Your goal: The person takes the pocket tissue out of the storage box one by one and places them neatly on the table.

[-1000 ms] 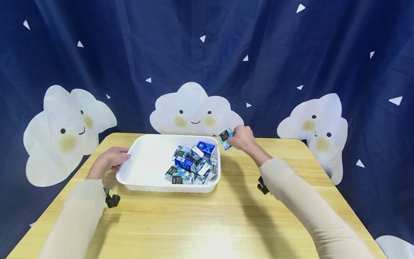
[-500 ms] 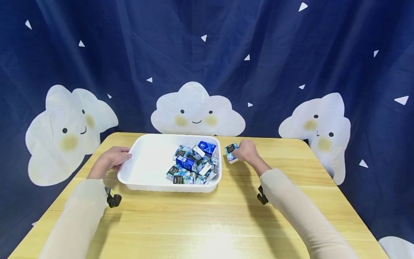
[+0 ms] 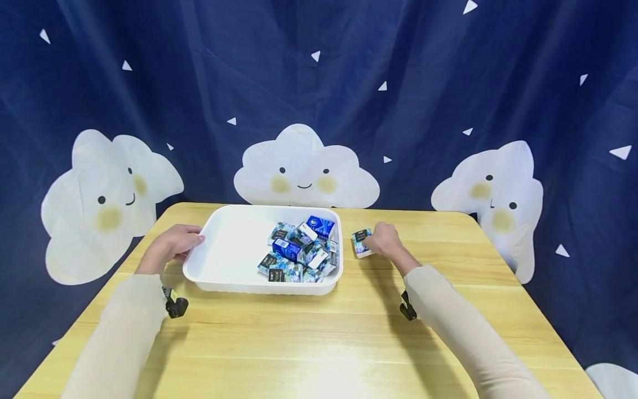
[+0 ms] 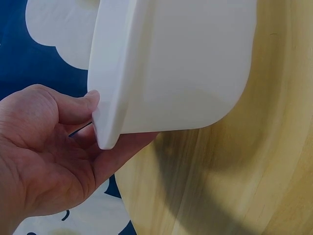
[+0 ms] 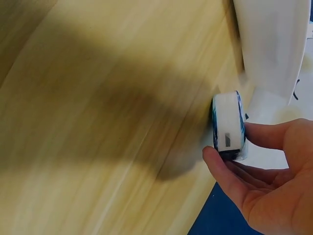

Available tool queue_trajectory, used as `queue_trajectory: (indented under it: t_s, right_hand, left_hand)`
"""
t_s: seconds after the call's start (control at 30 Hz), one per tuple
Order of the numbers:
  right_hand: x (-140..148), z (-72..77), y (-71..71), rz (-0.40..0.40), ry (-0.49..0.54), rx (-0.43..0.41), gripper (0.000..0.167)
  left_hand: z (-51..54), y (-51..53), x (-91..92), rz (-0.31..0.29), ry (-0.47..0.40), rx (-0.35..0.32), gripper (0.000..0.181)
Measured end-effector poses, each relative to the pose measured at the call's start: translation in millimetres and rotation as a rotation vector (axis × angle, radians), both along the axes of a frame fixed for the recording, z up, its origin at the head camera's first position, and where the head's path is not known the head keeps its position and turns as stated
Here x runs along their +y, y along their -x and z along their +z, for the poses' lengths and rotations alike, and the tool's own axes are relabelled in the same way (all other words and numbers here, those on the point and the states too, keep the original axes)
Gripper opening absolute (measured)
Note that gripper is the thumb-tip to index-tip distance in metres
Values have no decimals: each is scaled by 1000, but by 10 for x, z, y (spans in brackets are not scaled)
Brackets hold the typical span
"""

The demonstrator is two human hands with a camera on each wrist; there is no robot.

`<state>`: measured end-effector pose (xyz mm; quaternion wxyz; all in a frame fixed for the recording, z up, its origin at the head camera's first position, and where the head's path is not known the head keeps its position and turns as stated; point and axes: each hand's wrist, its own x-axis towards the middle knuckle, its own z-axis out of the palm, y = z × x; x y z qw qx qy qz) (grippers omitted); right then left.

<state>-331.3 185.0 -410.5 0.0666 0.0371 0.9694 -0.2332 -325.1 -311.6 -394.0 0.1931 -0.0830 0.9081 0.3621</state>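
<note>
One pack point(image 3: 361, 239) outside tray point(image 3: 226, 244), 3 o'clock, pinched in my right fingers point(image 5: 268, 135); pile point(image 3: 288, 249) remains inside. My left fingers point(image 4: 76, 108) pinch rim point(image 4: 111, 115), 9 o'clock.

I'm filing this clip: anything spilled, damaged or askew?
Nothing looks spilled or damaged. Only the packs look untidy, heaped at odd angles in the right side of the tray; the right hand holds another pack outside it.

And there's the dark-blue fabric curtain point(image 3: 209, 72) filling the back, smiling white cloud shapes point(image 3: 305, 176) across it, small white triangles point(image 3: 316, 56) scattered around; below, bright glare point(image 3: 335, 377) hits the pale wood-grain bench point(image 3: 269, 338).
</note>
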Motion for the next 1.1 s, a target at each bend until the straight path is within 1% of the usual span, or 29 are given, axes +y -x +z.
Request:
queue_trajectory:
  t_s: [0.07, 0.23, 0.3, 0.47, 0.63, 0.73, 0.77, 0.9, 0.93, 1.0, 1.1]
  right_hand:
    - [6, -7, -9, -6, -3, -13, 25]
    - [40, -16, -3, -15, 10, -67, 32]
    - [52, -13, 8, -20, 9, -84, 32]
    - [66, -4, 2, -10, -28, -97, 22]
    - [73, 35, -23, 4, -55, -100, 19]
    - [53, 73, -35, 27, -72, -75, 11]
    - [41, 85, -41, 37, -77, -59, 13]
    - [-33, 123, -65, 72, -86, 0, 42]
    - [-49, 120, -70, 77, -87, 6, 46]
    - [-84, 115, -86, 85, -97, 11, 49]
    - [-120, 90, -109, 103, -119, 12, 48]
  left_hand:
    - [4, -2, 9, 0, 1, -1, 58]
    - [12, 19, 17, -6, 7, -1, 58]
    - [10, 31, 17, -5, 7, -1, 58]
    - [33, 16, 33, 1, 9, -5, 58]
    - [57, 4, 38, -13, -10, 8, 57]
    - [54, 2, 36, -14, -11, 11, 57]
    - [50, 0, 35, -13, -9, 10, 57]
    - [32, -7, 21, -5, -2, 2, 57]
    - [31, -9, 22, -7, -2, 1, 57]
    - [31, -14, 23, -7, -2, 1, 57]
    - [37, -22, 29, -10, 0, 4, 57]
